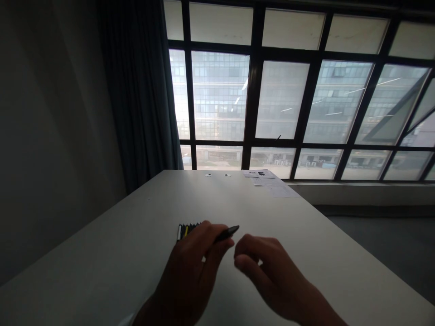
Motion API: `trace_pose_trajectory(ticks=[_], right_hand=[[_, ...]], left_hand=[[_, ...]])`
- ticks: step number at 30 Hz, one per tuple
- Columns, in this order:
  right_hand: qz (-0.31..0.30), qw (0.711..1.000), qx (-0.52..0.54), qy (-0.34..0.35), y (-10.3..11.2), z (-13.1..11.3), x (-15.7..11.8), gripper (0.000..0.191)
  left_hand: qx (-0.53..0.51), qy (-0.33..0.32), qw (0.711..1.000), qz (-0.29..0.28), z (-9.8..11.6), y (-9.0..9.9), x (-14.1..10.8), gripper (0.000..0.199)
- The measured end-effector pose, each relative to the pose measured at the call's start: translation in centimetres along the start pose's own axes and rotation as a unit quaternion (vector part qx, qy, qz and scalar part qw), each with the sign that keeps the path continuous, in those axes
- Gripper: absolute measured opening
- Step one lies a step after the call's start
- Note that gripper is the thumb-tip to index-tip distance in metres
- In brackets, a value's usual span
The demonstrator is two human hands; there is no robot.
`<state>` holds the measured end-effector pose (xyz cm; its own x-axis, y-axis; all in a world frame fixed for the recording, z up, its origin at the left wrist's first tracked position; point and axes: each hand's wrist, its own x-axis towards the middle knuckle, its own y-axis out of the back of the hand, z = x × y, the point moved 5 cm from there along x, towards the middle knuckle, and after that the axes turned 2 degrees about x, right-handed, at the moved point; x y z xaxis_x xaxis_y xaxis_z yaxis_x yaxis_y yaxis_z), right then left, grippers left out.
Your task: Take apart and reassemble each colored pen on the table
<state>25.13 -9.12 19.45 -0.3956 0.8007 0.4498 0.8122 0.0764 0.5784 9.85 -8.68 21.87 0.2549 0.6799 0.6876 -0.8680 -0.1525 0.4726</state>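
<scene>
My left hand (pixel 192 267) is closed around a dark pen (pixel 228 232), gripped between thumb and fingers. The pen's tapered end points right and slightly upward. My right hand (pixel 272 271) is just to the right of that end, apart from it, with thumb and fingers curled together. What they hold, if anything, is hidden. Just beyond my left hand, a row of thin pens (pixel 186 229) lies side by side on the white table (pixel 122 253). One looks white and one yellow; the rest are dark, and my hand covers part of the row.
Several printed sheets of paper (pixel 268 181) lie at the table's far right. Two small white pieces with dark spots (pixel 208 175) are near the far edge. Beyond stand a black-framed window (pixel 251 99) and a dark curtain (pixel 142 90); a wall (pixel 50 113) is at left.
</scene>
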Motion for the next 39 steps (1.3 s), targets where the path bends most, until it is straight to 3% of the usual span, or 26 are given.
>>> trace_pose_trajectory(ticks=[4,8,12,17,24,32,39], right_hand=[[0.080,0.996,0.043,-0.010,2.1,0.7,0.0,0.040],[0.067,0.997,0.047,-0.018,2.0,0.8,-0.2,0.037],[0.063,0.996,0.069,-0.008,1.7,0.7,-0.3,0.033],[0.058,0.995,0.082,0.011,1.6,0.9,-0.2,0.029],[0.060,0.994,0.093,0.025,1.6,0.8,-0.1,0.028],[0.056,0.990,0.117,-0.051,1.1,1.4,0.0,0.043],[0.090,0.995,0.037,0.007,1.7,0.7,0.1,0.040]], left_hand=[[0.127,-0.109,0.986,-0.025,0.4,-0.9,0.1,0.015],[0.229,-0.182,0.956,-0.004,0.4,-1.2,-0.2,0.023],[0.248,-0.225,0.942,0.009,0.8,-1.2,-0.3,0.024],[0.217,-0.219,0.951,-0.022,0.9,-1.3,-0.1,0.010],[0.235,-0.226,0.945,-0.034,0.8,-1.6,-0.1,0.016],[0.260,-0.251,0.932,-0.008,0.8,-1.5,-0.3,0.017],[0.221,-0.270,0.937,0.007,1.3,-1.2,-0.4,0.023]])
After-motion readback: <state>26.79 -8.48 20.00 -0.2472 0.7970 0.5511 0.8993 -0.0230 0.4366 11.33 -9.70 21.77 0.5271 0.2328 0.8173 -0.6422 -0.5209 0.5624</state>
